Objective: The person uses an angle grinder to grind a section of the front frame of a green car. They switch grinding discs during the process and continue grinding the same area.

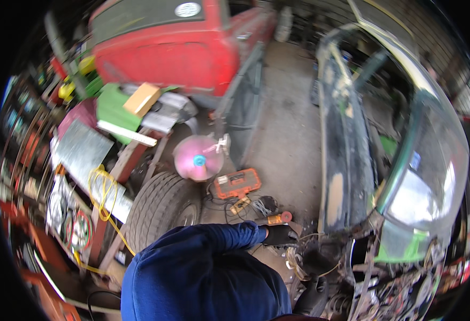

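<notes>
My left hand [281,235], in a black glove below a blue sleeve, reaches to the front corner of a stripped car body [347,166]. It is beside a bundle of loose wires [297,266]; its fingers are too blurred to read. Nearer the lower edge, my right hand [313,295], also gloved in black, is by the dark parts at the car's front. What it touches, if anything, is unclear. Just beyond my left hand, an orange power tool [275,219] with a reddish round end lies on the floor.
An orange tool case [237,183] lies on the floor near cables. Left of it stand a large tyre [162,206] and a pink-bladed fan [198,158]. Beyond is a red vehicle [165,61]. A yellow cord [102,192] hangs over sheet metal on the left.
</notes>
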Tool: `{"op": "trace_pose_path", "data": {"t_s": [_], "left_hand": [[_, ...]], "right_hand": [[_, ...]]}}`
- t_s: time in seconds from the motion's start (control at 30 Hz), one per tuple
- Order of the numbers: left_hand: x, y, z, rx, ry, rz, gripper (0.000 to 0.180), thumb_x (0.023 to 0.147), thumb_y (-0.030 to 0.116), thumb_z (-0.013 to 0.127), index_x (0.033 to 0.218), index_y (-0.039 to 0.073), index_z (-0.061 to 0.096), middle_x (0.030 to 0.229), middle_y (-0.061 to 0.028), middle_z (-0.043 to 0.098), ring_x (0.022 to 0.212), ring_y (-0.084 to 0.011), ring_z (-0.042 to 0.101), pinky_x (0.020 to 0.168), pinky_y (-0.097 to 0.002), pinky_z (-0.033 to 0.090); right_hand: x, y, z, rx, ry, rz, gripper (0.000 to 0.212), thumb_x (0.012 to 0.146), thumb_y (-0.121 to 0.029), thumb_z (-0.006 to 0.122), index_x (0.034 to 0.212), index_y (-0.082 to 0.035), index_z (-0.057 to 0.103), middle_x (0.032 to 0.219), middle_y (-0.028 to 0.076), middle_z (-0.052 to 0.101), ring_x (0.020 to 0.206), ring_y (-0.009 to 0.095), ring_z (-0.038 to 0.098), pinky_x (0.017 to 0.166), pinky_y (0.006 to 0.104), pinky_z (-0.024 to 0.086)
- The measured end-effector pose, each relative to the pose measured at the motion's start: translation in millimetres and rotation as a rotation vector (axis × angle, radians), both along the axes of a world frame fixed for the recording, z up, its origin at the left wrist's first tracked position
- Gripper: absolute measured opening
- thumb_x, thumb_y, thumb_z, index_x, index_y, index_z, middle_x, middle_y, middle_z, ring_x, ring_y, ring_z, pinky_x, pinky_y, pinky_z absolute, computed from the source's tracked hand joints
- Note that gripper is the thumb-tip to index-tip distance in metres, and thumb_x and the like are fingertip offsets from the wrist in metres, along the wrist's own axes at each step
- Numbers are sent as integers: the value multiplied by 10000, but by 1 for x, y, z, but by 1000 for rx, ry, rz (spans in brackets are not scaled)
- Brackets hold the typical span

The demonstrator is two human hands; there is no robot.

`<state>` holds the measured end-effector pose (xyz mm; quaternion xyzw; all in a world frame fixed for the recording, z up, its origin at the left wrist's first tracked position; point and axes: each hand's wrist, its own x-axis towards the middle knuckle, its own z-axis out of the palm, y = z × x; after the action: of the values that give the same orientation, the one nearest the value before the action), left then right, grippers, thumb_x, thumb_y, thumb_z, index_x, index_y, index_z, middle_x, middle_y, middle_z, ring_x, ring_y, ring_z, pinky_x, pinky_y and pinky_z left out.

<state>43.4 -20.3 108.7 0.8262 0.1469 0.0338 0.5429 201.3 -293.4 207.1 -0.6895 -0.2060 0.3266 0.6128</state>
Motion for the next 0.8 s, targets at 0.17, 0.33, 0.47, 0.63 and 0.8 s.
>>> {"op": "trace_pose_path", "data": {"t_s": [0.17,0.33,0.47,0.63,0.8], "left_hand": [[-36,-34,23,153,-143,263,315,1125,317,669,1204,32,777,1110,-200,794,1034,-349,758,955,-469,577],[-71,-94,47,69,-33,525,348,1134,348,650,1249,46,781,1142,-180,801,1067,-326,766,974,-467,583],[-98,-128,41,76,34,630,318,1106,309,669,1264,54,774,1164,-167,790,1099,-345,755,967,-484,597],[-140,-164,5,272,-41,803,354,973,241,743,1278,62,753,1211,-187,752,1089,-368,749,939,-473,624],[-200,-183,12,-243,35,1200,318,1034,327,730,1187,51,774,1018,-136,779,851,-254,755,758,-406,620]], "right_hand": [[33,5,-2,-179,29,241,231,1119,-236,733,1039,-25,684,940,14,709,846,103,650,762,308,535],[52,12,-22,-68,-17,470,220,1119,-208,736,1035,-12,682,958,5,702,849,98,632,747,299,523],[56,14,-46,35,138,620,200,1120,-195,729,1077,-1,700,966,5,700,861,97,617,746,290,516],[63,53,-11,-13,-643,809,274,1112,-147,703,1315,26,641,1127,85,712,1042,182,673,930,394,569],[119,101,208,668,-1260,294,970,1076,-146,767,1787,-26,119,1260,183,738,1068,316,705,956,449,584]]}}
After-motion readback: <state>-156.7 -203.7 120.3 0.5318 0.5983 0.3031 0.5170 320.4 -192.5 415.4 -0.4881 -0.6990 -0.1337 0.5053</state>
